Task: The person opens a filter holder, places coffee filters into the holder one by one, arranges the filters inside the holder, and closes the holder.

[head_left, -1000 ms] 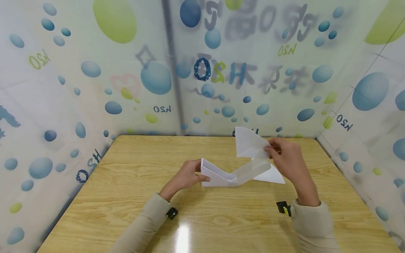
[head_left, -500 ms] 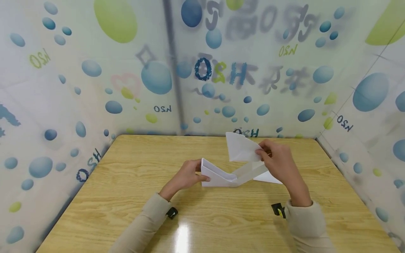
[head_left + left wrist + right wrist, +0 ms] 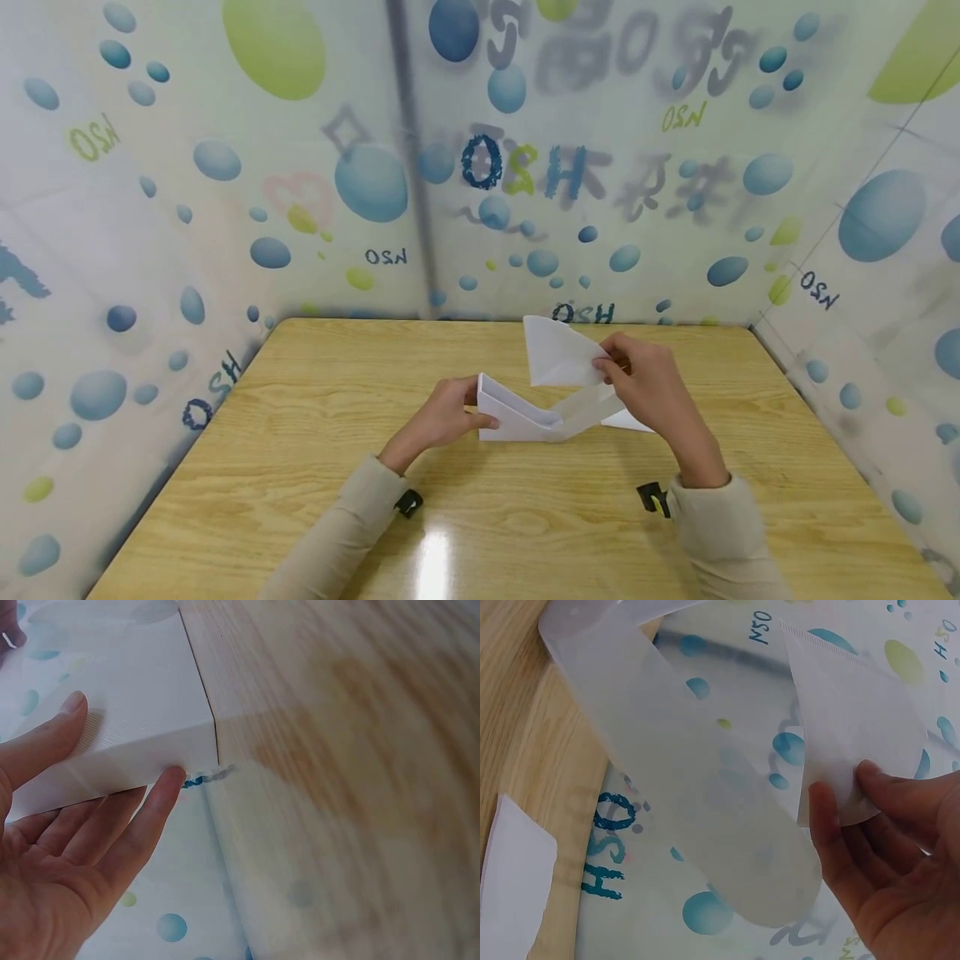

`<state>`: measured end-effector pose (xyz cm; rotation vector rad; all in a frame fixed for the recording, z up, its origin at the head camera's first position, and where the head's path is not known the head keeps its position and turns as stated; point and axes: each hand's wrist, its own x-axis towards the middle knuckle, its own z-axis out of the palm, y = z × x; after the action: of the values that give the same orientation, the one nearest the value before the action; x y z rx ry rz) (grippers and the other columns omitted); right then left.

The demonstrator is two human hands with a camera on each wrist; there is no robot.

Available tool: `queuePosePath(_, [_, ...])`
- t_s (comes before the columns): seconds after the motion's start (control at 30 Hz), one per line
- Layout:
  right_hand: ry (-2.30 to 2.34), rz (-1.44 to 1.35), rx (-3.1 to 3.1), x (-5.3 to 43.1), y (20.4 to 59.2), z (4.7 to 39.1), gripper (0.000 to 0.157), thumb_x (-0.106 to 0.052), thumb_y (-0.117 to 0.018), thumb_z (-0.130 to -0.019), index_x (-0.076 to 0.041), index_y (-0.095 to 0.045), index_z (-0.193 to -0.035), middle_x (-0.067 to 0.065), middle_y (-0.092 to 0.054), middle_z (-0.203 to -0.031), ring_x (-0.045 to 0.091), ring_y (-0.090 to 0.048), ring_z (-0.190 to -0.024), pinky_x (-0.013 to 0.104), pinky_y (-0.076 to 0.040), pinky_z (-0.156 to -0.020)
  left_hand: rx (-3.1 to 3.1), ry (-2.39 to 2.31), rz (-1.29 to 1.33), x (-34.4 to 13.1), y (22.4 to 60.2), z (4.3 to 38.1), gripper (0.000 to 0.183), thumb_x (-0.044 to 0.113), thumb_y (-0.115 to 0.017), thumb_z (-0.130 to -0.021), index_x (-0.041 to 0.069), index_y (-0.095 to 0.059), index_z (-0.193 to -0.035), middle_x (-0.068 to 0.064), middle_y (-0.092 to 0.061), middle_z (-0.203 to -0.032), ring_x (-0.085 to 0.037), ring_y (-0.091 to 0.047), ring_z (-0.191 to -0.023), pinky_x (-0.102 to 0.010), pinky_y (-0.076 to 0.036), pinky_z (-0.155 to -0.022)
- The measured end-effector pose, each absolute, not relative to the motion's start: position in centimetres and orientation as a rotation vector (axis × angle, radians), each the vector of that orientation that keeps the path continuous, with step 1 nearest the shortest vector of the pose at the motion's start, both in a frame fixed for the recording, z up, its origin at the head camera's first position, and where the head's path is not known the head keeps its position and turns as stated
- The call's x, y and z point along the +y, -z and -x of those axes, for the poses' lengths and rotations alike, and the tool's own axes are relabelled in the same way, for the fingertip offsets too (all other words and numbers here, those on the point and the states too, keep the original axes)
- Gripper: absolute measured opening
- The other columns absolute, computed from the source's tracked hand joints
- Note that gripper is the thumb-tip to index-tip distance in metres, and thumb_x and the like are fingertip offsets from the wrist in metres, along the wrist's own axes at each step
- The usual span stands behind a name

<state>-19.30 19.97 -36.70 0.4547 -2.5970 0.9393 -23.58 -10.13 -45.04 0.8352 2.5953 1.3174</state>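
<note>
A white open-topped box (image 3: 517, 417) with a sloping rim stands on the table, its translucent flap lid (image 3: 588, 408) tilted back to the right. My left hand (image 3: 442, 412) grips the box's left end, thumb on the near side and fingers at the end; the left wrist view shows the thumb (image 3: 56, 735) against its white wall. My right hand (image 3: 645, 379) pinches a white coffee filter paper (image 3: 562, 354) by its right corner, above the lid. Its crimped edge (image 3: 832, 649) shows in the right wrist view. The box's inside is mostly hidden.
Another white paper piece (image 3: 628, 421), apparently a filter too, lies on the table right of the box, partly behind the lid and right hand. The wooden table (image 3: 360, 358) reaches a patterned curtain (image 3: 337, 275) at its back edge.
My right hand has moved left and slightly down with the filter paper, closer to the box. The left hand and the box have stayed in place.
</note>
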Motion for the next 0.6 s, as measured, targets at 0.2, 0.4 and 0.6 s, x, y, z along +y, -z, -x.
queuePosePath(0.2, [-0.924,-0.497,-2.591,19.2,37.0,19.5,0.004,-0.006,-0.071,-0.097,-0.002,-0.071,-0.099,0.012,-0.076,-0.087,0.021,-0.072,-0.071,0.036,-0.06,-0.068,2.591,-1.328,-0.85,-10.2,45.0,23.6,0.036,0.009,-0.083,-0.087,0.007,-0.07,-0.12,-0.011,-0.076,-0.117,-0.027,-0.076,-0.104,-0.039,-0.062,-0.09])
queuePosePath(0.4, [-0.915,-0.553,-2.604,18.4,37.4,19.6,0.005,-0.006,-0.072,-0.096,-0.002,-0.07,-0.097,0.01,-0.076,-0.084,0.018,-0.072,-0.07,0.036,-0.062,-0.067,2.589,-1.325,-0.835,-10.1,44.9,23.5,0.036,0.009,-0.083,-0.087,0.008,-0.07,-0.12,-0.01,-0.076,-0.117,-0.026,-0.076,-0.105,-0.039,-0.062,-0.09])
queuePosePath(0.6, [-0.919,-0.56,-2.618,17.7,37.7,19.6,0.004,-0.006,-0.072,-0.096,-0.002,-0.07,-0.096,0.009,-0.077,-0.084,0.016,-0.071,-0.069,0.034,-0.062,-0.066,2.588,-1.318,-0.831,-10.2,44.9,23.5,0.037,0.008,-0.083,-0.087,0.008,-0.07,-0.121,-0.009,-0.076,-0.117,-0.025,-0.076,-0.105,-0.039,-0.062,-0.09])
